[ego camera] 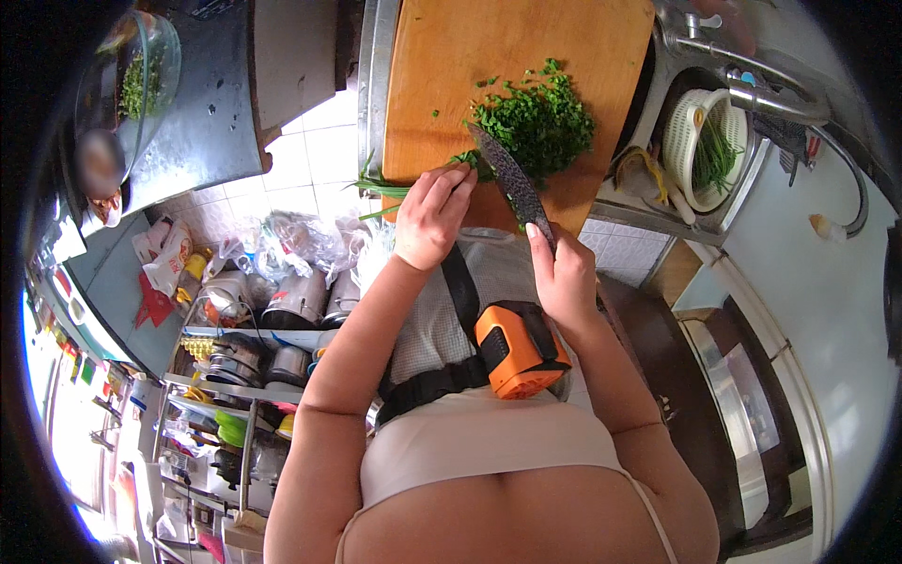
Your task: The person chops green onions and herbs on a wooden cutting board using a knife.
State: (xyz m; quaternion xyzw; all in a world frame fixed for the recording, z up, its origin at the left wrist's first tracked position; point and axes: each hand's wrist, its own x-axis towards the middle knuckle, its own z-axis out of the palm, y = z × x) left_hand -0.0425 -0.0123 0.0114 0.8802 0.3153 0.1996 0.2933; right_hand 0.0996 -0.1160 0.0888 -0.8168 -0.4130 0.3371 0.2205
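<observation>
A wooden cutting board [521, 35] lies before me. My left hand [437, 204] holds a bunch of long green stalks [384, 187] down on the board's left front part, fingers bent over them; the stalks' far ends stick out past the board's left edge. My right hand [564, 268] grips the handle of a kitchen knife with a dark, speckled blade [511, 173]. The blade points away from me and to the left, just right of my left fingertips. A heap of chopped greens [546, 123] lies beyond and right of the blade, with small bits scattered around it.
Right of the board is a sink with a faucet [775, 102] and a white plastic colander [680, 134] holding green stalks [712, 158]. A glass bowl [151, 99] with chopped greens stands at the far left. Shelves with metal pots [292, 299] stand lower left.
</observation>
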